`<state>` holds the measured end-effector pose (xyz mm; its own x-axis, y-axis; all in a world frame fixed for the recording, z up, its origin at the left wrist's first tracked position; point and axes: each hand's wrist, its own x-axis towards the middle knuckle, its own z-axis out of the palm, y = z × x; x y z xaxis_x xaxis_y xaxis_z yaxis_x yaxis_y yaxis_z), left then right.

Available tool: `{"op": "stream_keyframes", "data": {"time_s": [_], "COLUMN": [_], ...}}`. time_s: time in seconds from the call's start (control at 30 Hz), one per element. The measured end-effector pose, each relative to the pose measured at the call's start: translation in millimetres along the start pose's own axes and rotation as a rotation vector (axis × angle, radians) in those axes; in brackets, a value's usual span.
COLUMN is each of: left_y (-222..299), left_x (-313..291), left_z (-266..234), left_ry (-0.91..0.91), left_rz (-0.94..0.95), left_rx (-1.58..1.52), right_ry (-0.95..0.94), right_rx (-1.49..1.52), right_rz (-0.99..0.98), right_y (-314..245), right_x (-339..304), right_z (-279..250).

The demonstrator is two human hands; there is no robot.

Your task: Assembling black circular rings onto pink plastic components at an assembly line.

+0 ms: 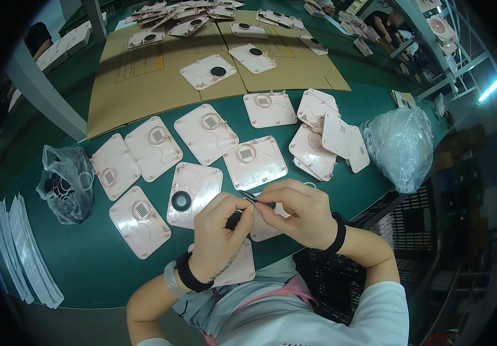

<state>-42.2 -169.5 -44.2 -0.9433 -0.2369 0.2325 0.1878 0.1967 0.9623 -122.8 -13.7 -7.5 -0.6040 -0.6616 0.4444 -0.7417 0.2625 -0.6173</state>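
Observation:
My left hand (220, 228) and my right hand (299, 209) meet over the near middle of the table, both closed, fingertips pinched together. A thin black piece (247, 196), seen nearly edge-on, is held between the fingertips. Its exact kind is unclear. A dark round piece (234, 219) shows in the curl of my left hand. Under my right hand lies a pale pink plastic panel (264, 230), partly covered. Just left of my hands rests another panel (196, 179) bearing a black ring (181, 201). One more panel (239, 266) sits partly hidden below my left hand.
Several pale panels with round grilles, such as this one (205, 134), are spread across the green table (87, 254). Panels with black discs lie on cardboard (144, 86) behind. Plastic bags stand left (66, 184) and right (401, 147). White strips (26, 251) lie at left; a black crate (413, 230) is at right.

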Motion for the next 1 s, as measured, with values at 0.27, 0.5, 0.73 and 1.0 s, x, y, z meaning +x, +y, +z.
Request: {"op": "stream_keyframes", "data": {"time_s": [0.27, 0.5, 0.73, 1.0], "left_y": [-0.1, 2.7, 3.2, 0.8], "left_x": [1.5, 3.2, 2.0, 2.0], "left_z": [-1.1, -1.7, -1.4, -1.2], "left_ry": [0.02, 0.015, 0.001, 0.021], "left_rz": [0.008, 0.065, -0.051, 0.026], "left_rx": [0.015, 0.092, -0.037, 0.076], "right_ry": [-0.02, 0.037, -0.063, -0.15], "right_rx": [-0.005, -0.053, 0.325, 0.014], "right_rz": [0.045, -0.028, 0.574, 0.156], "right_y": [-4.2, -0.3, 20.8, -8.9], "right_x": [1.3, -1.0, 13.1, 9.6], "right_z": [1.0, 7.0, -9.7, -11.7]}}
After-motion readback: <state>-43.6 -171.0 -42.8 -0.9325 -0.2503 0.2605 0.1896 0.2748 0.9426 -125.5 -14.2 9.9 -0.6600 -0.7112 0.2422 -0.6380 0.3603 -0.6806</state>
